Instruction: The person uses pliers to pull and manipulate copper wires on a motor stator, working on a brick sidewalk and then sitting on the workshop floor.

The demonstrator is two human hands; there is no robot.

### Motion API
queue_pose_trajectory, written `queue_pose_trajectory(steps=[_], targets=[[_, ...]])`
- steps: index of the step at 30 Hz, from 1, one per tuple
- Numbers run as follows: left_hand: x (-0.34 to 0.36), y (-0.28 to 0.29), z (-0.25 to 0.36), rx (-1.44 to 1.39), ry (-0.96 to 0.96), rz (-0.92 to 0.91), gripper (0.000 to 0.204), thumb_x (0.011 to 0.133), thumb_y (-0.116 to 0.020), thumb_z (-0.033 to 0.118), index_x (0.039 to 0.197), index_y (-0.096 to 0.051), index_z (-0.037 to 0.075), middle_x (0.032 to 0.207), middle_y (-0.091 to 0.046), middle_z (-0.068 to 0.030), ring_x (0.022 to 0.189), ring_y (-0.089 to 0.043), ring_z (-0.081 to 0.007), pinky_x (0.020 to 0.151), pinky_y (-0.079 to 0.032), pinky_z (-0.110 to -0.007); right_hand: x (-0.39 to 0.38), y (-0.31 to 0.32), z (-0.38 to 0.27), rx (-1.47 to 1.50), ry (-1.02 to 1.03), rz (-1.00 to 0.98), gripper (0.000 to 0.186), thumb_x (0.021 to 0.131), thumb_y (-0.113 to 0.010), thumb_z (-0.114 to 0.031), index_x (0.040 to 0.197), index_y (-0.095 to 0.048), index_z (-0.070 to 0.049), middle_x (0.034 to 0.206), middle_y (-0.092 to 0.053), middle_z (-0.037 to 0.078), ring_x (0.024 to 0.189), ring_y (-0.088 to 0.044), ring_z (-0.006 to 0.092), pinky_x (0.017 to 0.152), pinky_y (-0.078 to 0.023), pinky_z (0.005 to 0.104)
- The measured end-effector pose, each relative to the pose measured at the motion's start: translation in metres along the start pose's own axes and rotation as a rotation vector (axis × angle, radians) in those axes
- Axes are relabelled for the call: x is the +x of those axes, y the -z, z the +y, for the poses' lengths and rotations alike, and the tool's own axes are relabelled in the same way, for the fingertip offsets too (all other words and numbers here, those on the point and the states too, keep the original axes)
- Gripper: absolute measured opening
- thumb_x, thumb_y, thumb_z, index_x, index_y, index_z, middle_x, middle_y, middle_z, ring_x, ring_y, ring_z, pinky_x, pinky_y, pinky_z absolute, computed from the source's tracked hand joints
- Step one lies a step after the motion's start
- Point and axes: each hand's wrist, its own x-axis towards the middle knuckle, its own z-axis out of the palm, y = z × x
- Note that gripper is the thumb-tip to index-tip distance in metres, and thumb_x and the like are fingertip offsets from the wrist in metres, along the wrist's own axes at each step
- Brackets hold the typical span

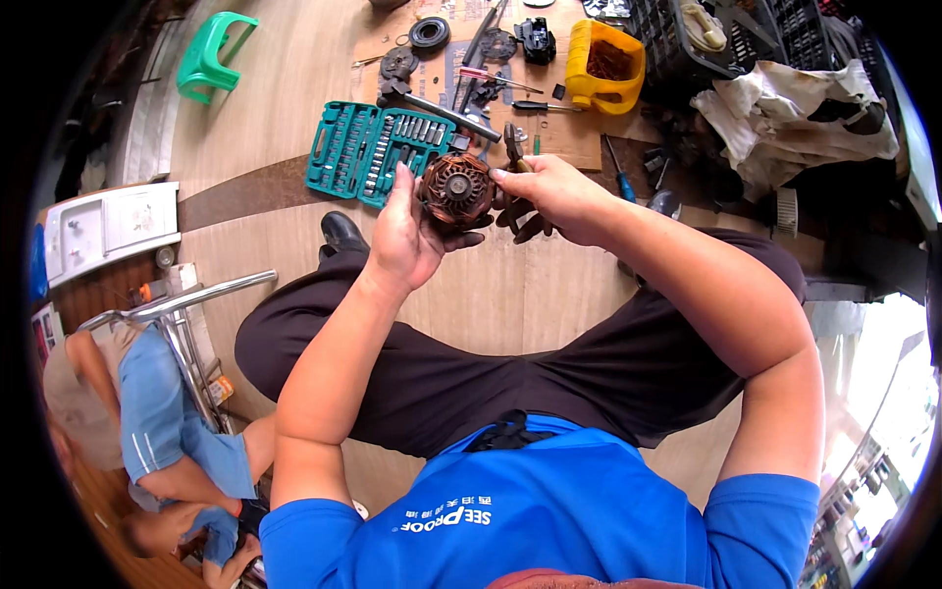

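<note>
Cupped in my left hand (404,236) is a round, dark motor part with copper windings (458,188), its slotted end and central shaft turned up toward me. Its fingers wrap beneath and around the part's side. Pliers (513,147) are gripped in my right hand (559,196), jaws pointing away from me, close beside the part's right edge. My right fingertips are dark with grime. Whether the thumb or pliers touch the part, I cannot tell. Just beyond my left hand lies an open green socket set case (339,147), with a hammer (432,106) across its far edge.
A yellow cut-open jug (631,71) stands at the far right of a cardboard sheet strewn with screwdrivers and metal parts. Black crates (677,49) and a stained cloth (785,118) sit farther right. There is a green stool (211,59) far left; other people sit at lower left.
</note>
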Motion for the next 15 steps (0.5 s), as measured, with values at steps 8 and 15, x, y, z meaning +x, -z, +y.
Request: queue_pose_trajectory(steps=[8, 15], targets=[[-0.0028, -0.005, 0.0009, 0.031, 0.015, 0.072, 0.075, 0.098, -0.018, 0.067, 0.138, -0.048, 0.011, 0.124, -0.064, -0.0097, 0.109, -0.066, -0.0228, 0.08, -0.06, -0.045, 0.0009, -0.0021, 0.0011, 0.006, 0.001, 0.007, 0.035, 0.1, -0.056, -0.034, 0.104, -0.059, 0.0, 0.091, -0.062, 0.008, 0.072, -0.063, 0.0172, 0.057, -0.052, 0.0342], [-0.0028, -0.001, 0.0007, 0.01, 0.022, 0.029, 0.081, 0.096, -0.016, 0.072, 0.138, -0.047, 0.009, 0.124, -0.064, -0.011, 0.109, -0.066, -0.0245, 0.082, -0.059, -0.047, -0.001, -0.0037, -0.0007, 0.006, -0.022, 0.008, 0.037, 0.1, -0.055, -0.035, 0.104, -0.06, 0.001, 0.09, -0.062, 0.008, 0.071, -0.063, 0.0162, 0.056, -0.05, 0.0332]])
